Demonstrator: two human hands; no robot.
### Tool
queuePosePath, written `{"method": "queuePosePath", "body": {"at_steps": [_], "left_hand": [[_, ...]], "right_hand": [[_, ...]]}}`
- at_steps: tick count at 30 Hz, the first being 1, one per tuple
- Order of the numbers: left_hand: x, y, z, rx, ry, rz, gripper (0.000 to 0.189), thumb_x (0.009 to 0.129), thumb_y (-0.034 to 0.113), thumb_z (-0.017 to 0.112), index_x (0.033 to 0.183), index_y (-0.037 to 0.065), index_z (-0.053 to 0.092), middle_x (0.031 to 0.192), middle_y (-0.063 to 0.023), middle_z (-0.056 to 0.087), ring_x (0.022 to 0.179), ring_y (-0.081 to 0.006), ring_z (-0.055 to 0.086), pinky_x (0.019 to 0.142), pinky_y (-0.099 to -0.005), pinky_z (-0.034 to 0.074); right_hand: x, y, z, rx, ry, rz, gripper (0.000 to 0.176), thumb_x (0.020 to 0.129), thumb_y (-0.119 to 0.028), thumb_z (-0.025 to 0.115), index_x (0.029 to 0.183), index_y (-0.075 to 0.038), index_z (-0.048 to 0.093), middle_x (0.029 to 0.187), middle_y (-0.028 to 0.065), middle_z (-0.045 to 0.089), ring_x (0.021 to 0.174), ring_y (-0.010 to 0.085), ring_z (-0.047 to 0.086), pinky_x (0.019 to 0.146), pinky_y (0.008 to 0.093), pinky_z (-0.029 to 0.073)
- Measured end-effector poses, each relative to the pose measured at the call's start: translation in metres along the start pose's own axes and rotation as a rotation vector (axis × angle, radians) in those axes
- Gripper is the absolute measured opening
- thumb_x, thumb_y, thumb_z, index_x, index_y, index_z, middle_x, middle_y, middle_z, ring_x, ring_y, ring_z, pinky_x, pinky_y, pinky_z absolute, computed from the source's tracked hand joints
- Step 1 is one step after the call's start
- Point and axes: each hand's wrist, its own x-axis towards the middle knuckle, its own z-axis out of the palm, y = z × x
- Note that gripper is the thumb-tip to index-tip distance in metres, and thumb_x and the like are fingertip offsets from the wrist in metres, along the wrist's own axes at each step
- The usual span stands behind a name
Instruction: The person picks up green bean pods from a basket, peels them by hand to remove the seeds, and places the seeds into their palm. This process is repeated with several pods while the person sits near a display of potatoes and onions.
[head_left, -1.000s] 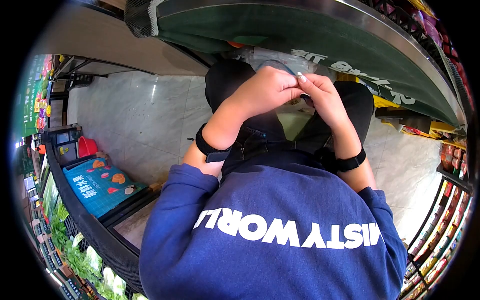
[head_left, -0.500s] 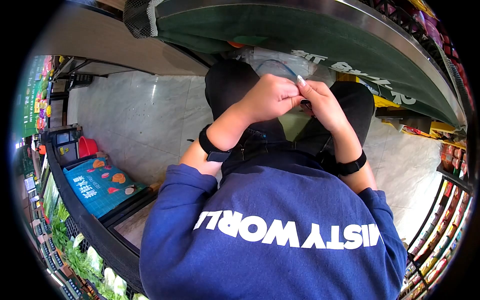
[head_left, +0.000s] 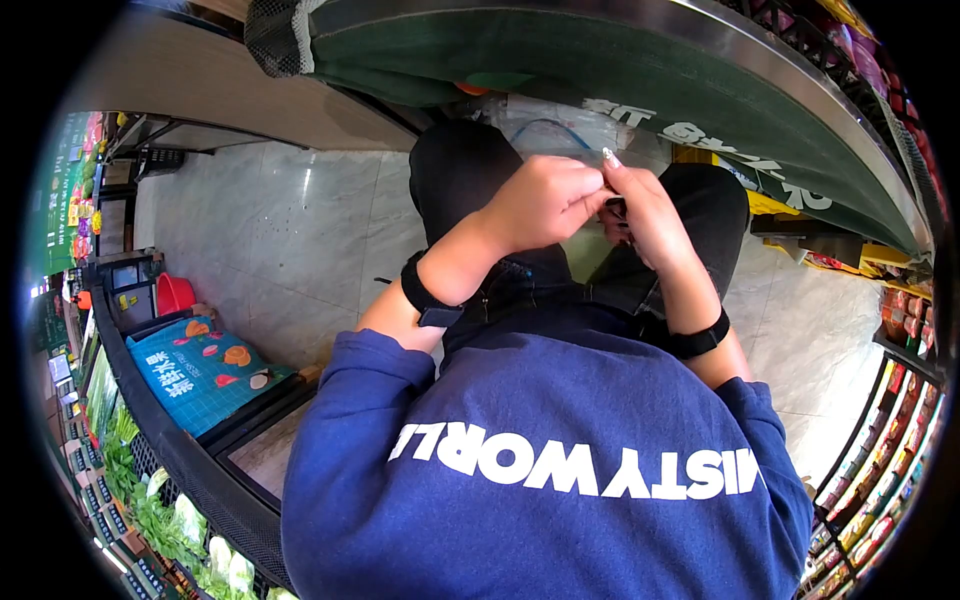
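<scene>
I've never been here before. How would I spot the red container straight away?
Start at the person's navy top, then look left in the picture to the bright blue panel printed with fruit. Just beyond the panel's upper edge, near the grey floor, is the red container. Its plain, solid red sets it apart from the patterned panel.

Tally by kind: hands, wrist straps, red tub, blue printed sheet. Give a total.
Left hand and right hand: 2
Wrist straps, left strap and right strap: 2
Red tub: 1
Blue sheet: 1
Total: 6
</scene>
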Motion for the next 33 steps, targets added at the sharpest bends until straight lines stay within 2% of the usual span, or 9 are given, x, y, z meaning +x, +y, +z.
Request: {"method": "queuePosePath", "body": {"at_steps": [2, 5, 7, 10, 20, 24, 27, 29, 33], "left_hand": [[0.000, -0.003, 0.004, -0.038, 0.029, -0.047, 0.013, 0.075, 0.006, 0.057, 0.065, 0.000, 0.053, 0.054, -0.0107, 0.048, 0.049, -0.0250, 0.049, 0.046, -0.0317, 0.039], [0.003, -0.002, 0.002, -0.071, 0.006, -0.197, 0.016, 0.076, 0.013, 0.057, 0.065, 0.003, 0.050, 0.057, -0.0123, 0.050, 0.055, -0.0289, 0.051, 0.049, -0.0364, 0.040], [0.005, 0.002, 0.002, 0.197, 0.088, -0.023, 0.022, 0.074, 0.013, 0.060, 0.062, 0.002, 0.045, 0.056, -0.0107, 0.047, 0.054, -0.0276, 0.049, 0.049, -0.0327, 0.041], [0.007, 0.008, -0.004, 0.284, 0.057, 0.016, 0.023, 0.072, 0.014, 0.062, 0.062, 0.003, 0.045, 0.057, -0.0102, 0.047, 0.055, -0.0266, 0.050, 0.050, -0.0329, 0.041], [0.006, 0.008, -0.006, 0.271, 0.040, 0.117, 0.021, 0.074, 0.013, 0.060, 0.061, 0.004, 0.046, 0.053, -0.0096, 0.045, 0.049, -0.0263, 0.049, 0.046, -0.0338, 0.040], [0.004, 0.006, -0.003, 0.061, 0.143, 0.016, 0.016, 0.079, 0.010, 0.056, 0.067, 0.000, 0.051, 0.058, -0.0113, 0.050, 0.051, -0.0254, 0.051, 0.047, -0.0305, 0.040], [0.003, 0.007, -0.006, 0.008, 0.149, -0.048, 0.014, 0.080, 0.009, 0.054, 0.071, -0.002, 0.054, 0.061, -0.0119, 0.053, 0.052, -0.0236, 0.052, 0.048, -0.0286, 0.040], [0.003, 0.007, -0.007, 0.001, 0.146, -0.077, 0.014, 0.080, 0.009, 0.053, 0.074, -0.003, 0.056, 0.061, -0.0119, 0.054, 0.052, -0.0224, 0.053, 0.048, -0.0278, 0.041], [0.005, -0.008, -0.004, -0.049, 0.226, -0.117, 0.012, 0.078, 0.007, 0.053, 0.083, -0.003, 0.059, 0.067, -0.0111, 0.056, 0.054, -0.0187, 0.052, 0.051, -0.0264, 0.041]], "right_hand": [[0.002, 0.000, -0.001, -0.137, 0.035, -0.118, 0.040, 0.089, -0.036, 0.041, 0.069, -0.005, 0.056, 0.051, -0.0058, 0.036, 0.044, 0.0030, 0.028, 0.041, 0.0188, 0.023], [0.001, -0.005, 0.001, -0.067, 0.068, -0.112, 0.038, 0.089, -0.033, 0.044, 0.067, -0.004, 0.058, 0.051, -0.0065, 0.036, 0.044, 0.0026, 0.028, 0.041, 0.0190, 0.023], [0.001, -0.004, 0.003, -0.055, 0.073, -0.109, 0.036, 0.088, -0.032, 0.045, 0.065, -0.006, 0.056, 0.050, -0.0070, 0.036, 0.044, 0.0022, 0.028, 0.041, 0.0190, 0.023], [0.004, 0.002, 0.006, 0.006, 0.137, -0.194, 0.037, 0.089, -0.032, 0.044, 0.063, -0.007, 0.053, 0.050, -0.0068, 0.036, 0.043, 0.0024, 0.028, 0.041, 0.0192, 0.023], [-0.001, -0.001, 0.008, 0.239, -0.004, -0.080, 0.037, 0.088, -0.033, 0.044, 0.059, -0.010, 0.042, 0.051, -0.0047, 0.034, 0.043, 0.0048, 0.027, 0.039, 0.0197, 0.022], [0.001, 0.003, 0.001, 0.348, -0.165, -0.097, 0.038, 0.089, -0.030, 0.043, 0.057, -0.011, 0.037, 0.049, -0.0028, 0.035, 0.041, 0.0067, 0.028, 0.038, 0.0203, 0.022], [0.001, 0.000, 0.004, 0.444, -0.137, -0.062, 0.037, 0.089, -0.029, 0.041, 0.056, -0.010, 0.037, 0.048, -0.0019, 0.036, 0.040, 0.0071, 0.029, 0.037, 0.0207, 0.023], [0.003, 0.003, -0.003, 0.450, -0.197, -0.064, 0.033, 0.088, -0.028, 0.040, 0.059, -0.010, 0.039, 0.050, -0.0009, 0.039, 0.041, 0.0081, 0.033, 0.038, 0.0209, 0.027], [0.012, 0.012, -0.018, 0.744, -0.267, -0.116, 0.022, 0.083, -0.022, 0.036, 0.071, -0.005, 0.044, 0.062, 0.0053, 0.046, 0.051, 0.0122, 0.042, 0.042, 0.0229, 0.035]]}}
